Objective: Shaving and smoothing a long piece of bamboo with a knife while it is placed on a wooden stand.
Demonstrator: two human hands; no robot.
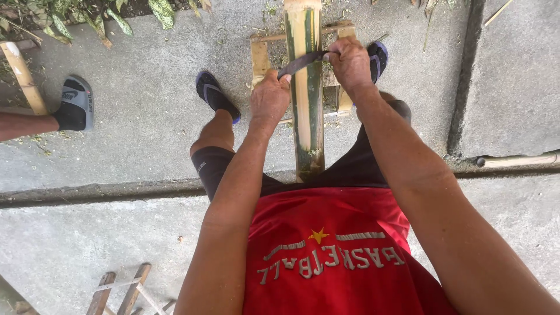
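A green bamboo pole (307,111) with a pale scraped strip runs from my lap away from me, resting on a small bamboo frame (260,58). A dark curved blade (303,62) lies across the pole. My left hand (269,98) grips the blade's left end and my right hand (349,63) grips its right end, one hand on each side of the pole. My feet in dark blue sandals (216,94) stand on either side of the frame.
The ground is grey concrete with a crack line (93,192) running across. Another person's leg and grey sandal (76,104) are at the left beside a bamboo stick (23,76). A pole (516,160) lies at the right, a wooden frame (119,294) at bottom left, and leaves (70,14) at the top left.
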